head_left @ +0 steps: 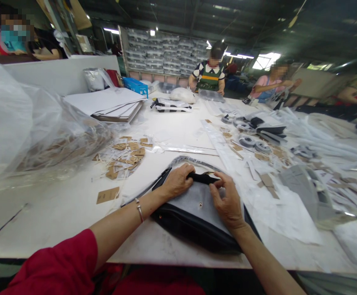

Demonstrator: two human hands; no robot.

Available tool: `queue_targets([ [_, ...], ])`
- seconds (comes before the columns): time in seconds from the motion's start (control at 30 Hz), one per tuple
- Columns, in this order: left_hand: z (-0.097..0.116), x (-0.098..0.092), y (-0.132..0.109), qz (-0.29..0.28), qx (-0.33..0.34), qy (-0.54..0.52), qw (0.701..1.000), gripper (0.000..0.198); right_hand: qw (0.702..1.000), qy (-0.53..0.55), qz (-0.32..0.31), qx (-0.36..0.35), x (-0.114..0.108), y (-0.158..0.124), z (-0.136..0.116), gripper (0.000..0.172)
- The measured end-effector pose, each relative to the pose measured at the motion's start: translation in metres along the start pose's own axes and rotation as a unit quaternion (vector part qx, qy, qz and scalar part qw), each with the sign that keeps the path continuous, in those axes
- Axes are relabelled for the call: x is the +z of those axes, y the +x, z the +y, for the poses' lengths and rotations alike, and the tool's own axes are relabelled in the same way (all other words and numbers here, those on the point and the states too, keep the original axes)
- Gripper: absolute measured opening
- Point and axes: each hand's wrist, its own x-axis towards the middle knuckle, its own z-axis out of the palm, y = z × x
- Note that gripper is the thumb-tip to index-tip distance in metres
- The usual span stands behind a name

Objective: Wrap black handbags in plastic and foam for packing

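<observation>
Sleeve: A bright red fabric sleeve [58,262] covers the upper part of the worker's left arm at the table's near edge.
Bag: A black bag with a smooth grey panel [178,213] lies on the white-topped worktable [74,233], directly before the worker, a small gold-coloured stud [200,204] on the panel.
Left hand: Above a silver-coloured bracelet [139,211], the left hand [178,180] curls its fingers nearly closed on the bag's black upper edge.
Right hand: The right hand [227,200] bends thumb and forefinger close together, pinching the same edge farther right.
Handle: A curved handle wrapped in clear plastic [186,159] arches beyond both hands.
Tags: One flat brown cardboard tag [107,195] lies left of the bag; a heap of brown tags with white strings [132,157] sits beyond it, beside a large translucent plastic sack [9,123].
Rolls: Small grey coiled rolls [254,144] rest among scraps at right.
Far end: A stack of white sheets [105,100] stands near a bright blue box [135,86].
Co-workers: A person in a dark green striped apron [209,80] and another in a pink top [267,84] work across the table.
Backdrop: Clear-wrapped packages [166,53] fill a rack.
</observation>
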Motion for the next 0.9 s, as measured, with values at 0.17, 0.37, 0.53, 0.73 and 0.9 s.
queue_targets([
  [0.17,0.003,0.003,-0.004,-0.011,0.002,0.038,0.999,0.021,0.989,0.026,-0.112,-0.097,0.0,-0.002,-0.004,0.045],
  [0.37,0.01,-0.001,-0.005,0.006,-0.001,0.037,0.999,0.028,0.993,0.091,-0.071,0.018,0.001,-0.002,0.0,0.027],
  [0.53,0.017,-0.029,-0.003,-0.032,-0.013,-0.024,0.999,0.032,0.99,0.1,-0.082,0.047,-0.003,-0.002,-0.003,0.021],
  [0.73,0.055,-0.075,-0.043,-0.203,0.039,-0.092,0.974,0.026,0.991,0.094,-0.092,0.021,-0.005,-0.005,-0.005,0.019],
  [0.9,0.07,-0.042,-0.09,-0.195,0.123,0.088,0.969,0.067,0.988,0.098,-0.119,0.01,-0.005,-0.005,-0.004,0.018],
])
